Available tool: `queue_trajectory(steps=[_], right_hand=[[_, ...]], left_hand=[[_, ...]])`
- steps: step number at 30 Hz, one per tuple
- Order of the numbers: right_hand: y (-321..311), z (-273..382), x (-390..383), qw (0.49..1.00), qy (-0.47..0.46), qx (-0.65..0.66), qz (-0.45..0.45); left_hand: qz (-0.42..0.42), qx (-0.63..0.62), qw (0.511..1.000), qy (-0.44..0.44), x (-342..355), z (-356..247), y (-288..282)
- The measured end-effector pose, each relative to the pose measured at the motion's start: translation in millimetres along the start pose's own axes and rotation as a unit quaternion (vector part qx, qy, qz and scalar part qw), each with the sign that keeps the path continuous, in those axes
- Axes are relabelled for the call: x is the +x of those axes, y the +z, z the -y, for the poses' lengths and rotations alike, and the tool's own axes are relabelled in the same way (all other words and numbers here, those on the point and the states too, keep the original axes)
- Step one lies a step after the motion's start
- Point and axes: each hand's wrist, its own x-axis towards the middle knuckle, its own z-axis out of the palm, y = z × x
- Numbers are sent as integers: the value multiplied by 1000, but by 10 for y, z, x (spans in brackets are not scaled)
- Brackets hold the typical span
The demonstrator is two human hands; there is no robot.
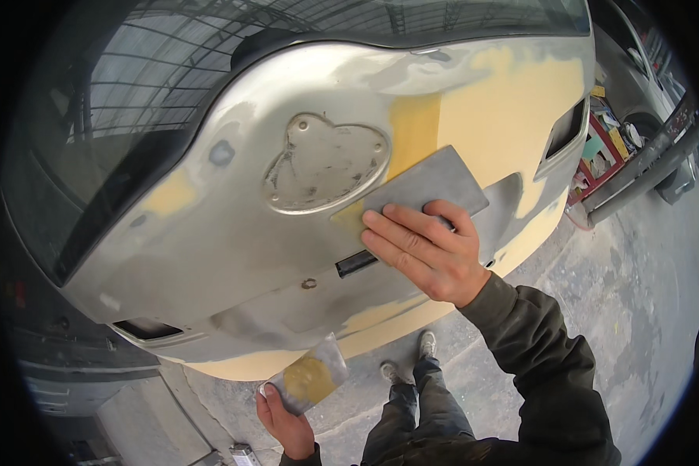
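A car tailgate (241, 279) fills the middle of the view, its bare grey metal partly covered with pale yellow body filler (512, 101). My right hand (427, 252) holds a wide grey spreader (443, 182) against the panel, fingers pressed over its face. Above the spreader runs a fresh, darker yellow band of filler (414, 128). A smear of yellow shows at the spreader's left corner, beside the recessed badge area (322, 167). Low in front of the car, my left hand (286, 423) grips a smaller metal plate (322, 369) with a dab of yellow filler on it.
The rear window (147, 101) curves along the upper left. At right stand a red cart (606, 163) with assorted items, a dark post (645, 175) and another car (637, 39). My shoes (427, 344) rest on the concrete floor (621, 311) below the tailgate's lower edge.
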Motion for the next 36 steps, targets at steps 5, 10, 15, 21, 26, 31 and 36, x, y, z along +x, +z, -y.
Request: queue_trajectory(steps=[5,10,15,21,26,31,36], right_hand=[[94,-90,-23,999,-34,5,-9],[34,-52,-76,999,-45,-1,-1],[45,-124,78,998,-64,6,-13],[105,-143,-31,998,-62,21,-4],[5,-45,-10,1000,-29,4,0],[83,30,44,1000,13,9,-2],[160,218,-233,999,37,13,21]], left_hand=[[-13,2,1000,-4,27,-2,-66],[1,-4,1000,5,38,33,-66],[15,3,1000,6,31,20,-52],[20,-2,1000,6,69,28,-66],[16,-8,1000,6,80,39,-64],[18,-4,1000,0,62,18,-9],[36,1,999,-2,147,90,-65]])
